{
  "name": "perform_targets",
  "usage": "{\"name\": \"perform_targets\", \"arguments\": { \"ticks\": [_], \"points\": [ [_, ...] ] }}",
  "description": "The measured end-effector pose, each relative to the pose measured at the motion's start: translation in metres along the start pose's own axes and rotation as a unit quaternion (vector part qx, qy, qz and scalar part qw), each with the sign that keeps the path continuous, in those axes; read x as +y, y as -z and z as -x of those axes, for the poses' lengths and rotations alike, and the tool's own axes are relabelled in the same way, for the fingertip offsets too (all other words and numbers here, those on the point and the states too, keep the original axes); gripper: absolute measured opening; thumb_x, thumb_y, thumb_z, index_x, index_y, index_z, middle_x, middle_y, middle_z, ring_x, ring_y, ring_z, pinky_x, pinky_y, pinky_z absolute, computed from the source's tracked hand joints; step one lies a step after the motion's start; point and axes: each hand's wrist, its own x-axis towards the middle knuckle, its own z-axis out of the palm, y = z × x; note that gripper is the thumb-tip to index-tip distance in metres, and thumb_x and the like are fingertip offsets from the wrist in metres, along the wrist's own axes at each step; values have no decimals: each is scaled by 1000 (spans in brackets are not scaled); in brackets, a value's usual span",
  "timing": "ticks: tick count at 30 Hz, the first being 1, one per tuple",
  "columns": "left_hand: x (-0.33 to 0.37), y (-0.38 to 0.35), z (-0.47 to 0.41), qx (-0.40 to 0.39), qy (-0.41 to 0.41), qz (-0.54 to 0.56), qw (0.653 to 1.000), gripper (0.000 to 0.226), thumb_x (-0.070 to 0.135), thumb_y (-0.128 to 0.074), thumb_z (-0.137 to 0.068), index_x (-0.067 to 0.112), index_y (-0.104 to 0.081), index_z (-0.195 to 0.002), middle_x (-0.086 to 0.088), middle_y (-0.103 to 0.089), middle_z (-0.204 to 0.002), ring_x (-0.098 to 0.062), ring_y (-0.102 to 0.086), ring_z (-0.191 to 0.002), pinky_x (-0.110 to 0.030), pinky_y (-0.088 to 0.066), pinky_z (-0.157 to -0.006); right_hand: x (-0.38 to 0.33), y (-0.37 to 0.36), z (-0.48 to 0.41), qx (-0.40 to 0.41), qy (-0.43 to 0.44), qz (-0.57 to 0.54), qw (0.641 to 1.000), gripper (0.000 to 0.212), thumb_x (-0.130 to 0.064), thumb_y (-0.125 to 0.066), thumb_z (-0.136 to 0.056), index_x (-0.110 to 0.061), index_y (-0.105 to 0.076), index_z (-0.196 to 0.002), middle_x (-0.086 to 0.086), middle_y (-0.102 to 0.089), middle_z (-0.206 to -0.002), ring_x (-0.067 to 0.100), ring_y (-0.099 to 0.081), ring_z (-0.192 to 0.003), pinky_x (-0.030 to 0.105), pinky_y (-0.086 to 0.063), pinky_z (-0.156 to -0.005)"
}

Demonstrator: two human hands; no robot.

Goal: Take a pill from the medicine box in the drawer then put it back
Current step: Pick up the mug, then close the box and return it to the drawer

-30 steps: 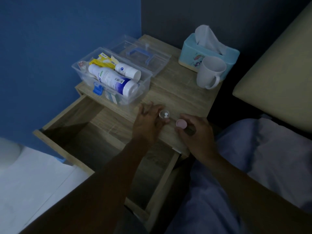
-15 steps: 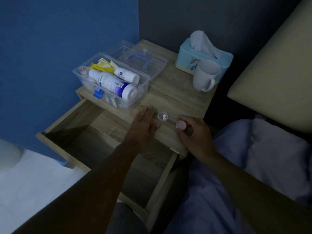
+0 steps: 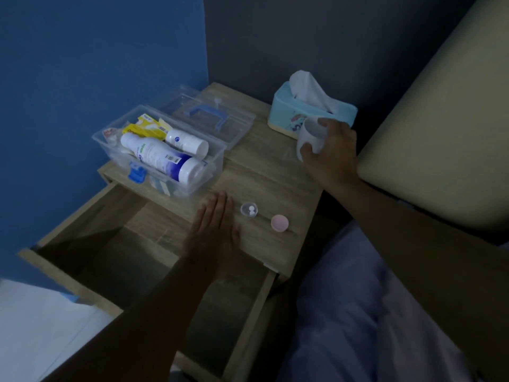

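The clear plastic medicine box (image 3: 212, 172) stands open on the wooden nightstand (image 3: 264, 172), holding white bottles and yellow packets. Its clear lid (image 3: 217, 119) with a blue handle lies behind it. A tiny clear pill container (image 3: 249, 210) holding two white pills sits near the front edge, with its pink cap (image 3: 279, 223) lying to the right. My left hand (image 3: 213, 232) rests flat on the top just left of the container, fingers straight, holding nothing. My right hand (image 3: 330, 153) is wrapped around the white mug (image 3: 311, 136) at the back right. Below, the drawer (image 3: 143, 266) is pulled out.
A light blue tissue box (image 3: 292, 117) stands behind the mug against the dark wall. A beige cushion (image 3: 440, 128) lies to the right and pale blue bedding (image 3: 371, 312) at lower right. A blue wall borders the left.
My right hand left the pink cap on the nightstand and reached back to grasp the white mug. My left hand let go of the pill container and now lies flat beside it.
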Motion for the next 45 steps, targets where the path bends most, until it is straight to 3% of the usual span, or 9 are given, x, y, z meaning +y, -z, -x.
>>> {"name": "perform_targets", "arguments": {
  "ticks": [4, 8, 15, 22, 27, 31, 37, 42, 45],
  "points": [
    [-1, -2, -2, -1, -6, -21, 1000, 63, 40, -10, -102, 9, -2, -156, -12, 0, -165, -21, 3, -152, -39, -4, -122, 5, -7, -37, -67, -90, 39, 993, 78, -34, -65, -83, -10, -29, -148, 16, -38, -143, 33, -35, -135, 44, -41, -108],
    [0, -6, -2, 13, -6, 5, 1000, 62, 38, -15, -102, 6, -8, -156, -14, -5, -164, -23, 0, -152, -40, -6, -122, 14, -18, -48, -87, -132, 47, 986, 81, -41, -69, -81, -8, -33, -145, 14, -40, -139, 31, -42, -131, 42, -46, -103],
    [-2, -10, -4, 26, -13, 19, 999, 68, 41, -7, -97, 5, -16, -154, -16, -13, -163, -24, -8, -152, -42, -12, -122, 20, -16, -47, -51, -113, -8, 992, 73, -38, -82, -72, -6, -53, -131, 10, -55, -130, 24, -54, -120, 37, -52, -95],
    [0, -9, -2, 28, -2, 20, 999, 62, 38, -20, -102, 6, -16, -155, -15, -13, -163, -24, -8, -152, -41, -9, -123, -7, -5, -21, -78, -60, -68, 993, 85, -40, -89, -63, -10, -53, -135, 3, -58, -129, 12, -52, -115, 24, -41, -88],
    [2, -3, -1, 8, -1, 16, 1000, 62, 38, -18, -102, 7, -10, -155, -14, -7, -164, -23, -3, -152, -42, -8, -123, -28, 2, 8, -125, -27, -85, 988, 99, -43, -89, -61, -16, -45, -145, 1, -55, -137, 15, -50, -124, 26, -41, -99],
    [4, -2, -2, -3, 6, 5, 1000, 63, 40, -15, -102, 8, -6, -156, -13, -2, -164, -22, 1, -152, -41, -8, -122, -36, 8, 30, -133, -3, -99, 986, 86, -39, -92, -58, -19, -57, -134, -7, -62, -122, 8, -57, -112, 24, -46, -89],
    [2, -3, -2, -8, 9, 15, 1000, 63, 40, -15, -102, 8, -7, -156, -13, -3, -164, -23, 1, -152, -42, -8, -123, -34, 9, 40, -150, -10, -86, 985, 83, -41, -91, -58, -19, -59, -131, -3, -66, -123, 13, -61, -111, 37, -53, -94],
    [2, -5, -4, -8, 13, 27, 1000, 64, 41, -14, -101, 9, -7, -156, -13, -3, -164, -23, 0, -152, -43, -8, -123, -27, 7, 46, -123, -18, -74, 989, 87, -42, -91, -56, -17, -58, -133, -2, -66, -122, 11, -60, -108, 25, -48, -88],
    [1, -7, -4, -1, 12, 25, 1000, 64, 41, -14, -101, 9, -8, -156, -13, -5, -164, -23, -1, -152, -42, -7, -122, -25, 6, 48, -117, -23, -83, 989, 80, -41, -92, -55, -21, -61, -126, -6, -67, -117, 8, -60, -104, 27, -51, -84]
  ]
}}
